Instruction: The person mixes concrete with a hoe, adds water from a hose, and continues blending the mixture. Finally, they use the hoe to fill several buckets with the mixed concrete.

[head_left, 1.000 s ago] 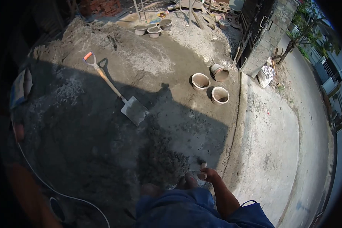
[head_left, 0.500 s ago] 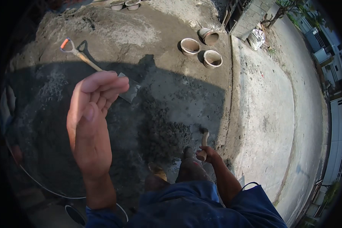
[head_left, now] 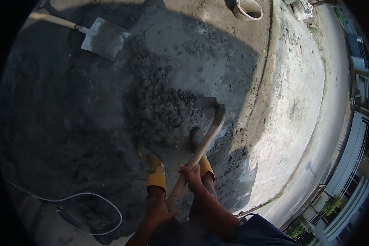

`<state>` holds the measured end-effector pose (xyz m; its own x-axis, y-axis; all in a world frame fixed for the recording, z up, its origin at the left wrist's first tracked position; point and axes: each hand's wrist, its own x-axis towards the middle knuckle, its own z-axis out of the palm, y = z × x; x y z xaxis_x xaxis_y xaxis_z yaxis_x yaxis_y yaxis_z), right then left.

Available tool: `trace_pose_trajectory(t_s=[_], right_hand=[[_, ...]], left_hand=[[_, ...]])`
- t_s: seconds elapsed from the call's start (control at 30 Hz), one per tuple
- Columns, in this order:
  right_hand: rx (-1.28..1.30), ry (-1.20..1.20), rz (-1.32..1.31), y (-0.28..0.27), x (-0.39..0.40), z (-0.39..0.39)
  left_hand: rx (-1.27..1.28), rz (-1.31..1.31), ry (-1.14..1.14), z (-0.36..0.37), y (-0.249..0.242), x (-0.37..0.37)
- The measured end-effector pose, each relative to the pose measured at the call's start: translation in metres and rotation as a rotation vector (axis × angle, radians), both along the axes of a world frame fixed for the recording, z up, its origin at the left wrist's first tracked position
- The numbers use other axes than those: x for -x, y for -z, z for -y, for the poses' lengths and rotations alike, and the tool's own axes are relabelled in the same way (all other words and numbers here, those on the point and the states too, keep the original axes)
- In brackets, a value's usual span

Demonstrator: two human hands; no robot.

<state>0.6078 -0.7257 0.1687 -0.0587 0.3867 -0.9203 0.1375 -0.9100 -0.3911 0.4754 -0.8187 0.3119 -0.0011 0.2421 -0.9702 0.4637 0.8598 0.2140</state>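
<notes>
A hoe [head_left: 208, 139] with a thick wooden handle slants across the front of my body. Its dark head rests at the right edge of a heap of wet grey mortar mix [head_left: 168, 106], and the blade is mostly hidden. My right hand [head_left: 190, 175] is wrapped around the middle of the handle. Lower down, my left hand [head_left: 160, 212] is at the handle's near end, closed around it with the thumb sticking out. Yellow boots [head_left: 156, 176] on my feet stand at the near side of the heap.
A shovel [head_left: 106, 39] lies flat at the upper left. At the top stands a bucket [head_left: 249, 9], with a white sack [head_left: 302, 9] farther right. A pale hose or cable [head_left: 86, 194] loops at lower left. Concrete pavement [head_left: 293, 102] runs along the right.
My left hand has come down from its raised place in front of me to the hoe handle. The handle now slants up from my hands, and my view has tilted down.
</notes>
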Motion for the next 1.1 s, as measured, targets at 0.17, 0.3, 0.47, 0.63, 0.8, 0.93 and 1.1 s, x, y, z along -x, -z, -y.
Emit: trace_pose_trajectory(t_s=[0.17, 0.3, 0.47, 0.63, 0.8, 0.93, 1.1], right_hand=[[0.327, 0.426, -0.212, 0.121, -0.035, -0.086], [0.150, 0.419, -0.093, 0.088, 0.019, -0.005], [0.048, 0.150, -0.071, 0.012, 0.054, 0.047], [-0.356, -0.140, -0.229, 0.007, 0.131, -0.073], [-0.162, -0.664, 0.012, 0.066, 0.116, -0.091], [-0.073, -0.695, 0.221, 0.058, 0.072, -0.007], [-0.253, -0.790, 0.199, -0.006, 0.102, -0.031]], left_hand=[[0.232, 0.023, 0.111, 0.067, 0.036, 0.007], [0.108, -0.050, -0.003, 0.179, 0.054, 0.044], [-0.163, -0.185, -0.120, 0.298, 0.045, 0.008], [-0.318, -0.197, -0.494, 0.174, 0.091, 0.012], [0.128, 0.369, -1.018, 0.092, 0.075, -0.110], [0.143, 0.239, -1.028, 0.150, 0.032, -0.178], [-0.146, 0.208, -1.056, 0.142, 0.035, -0.197]])
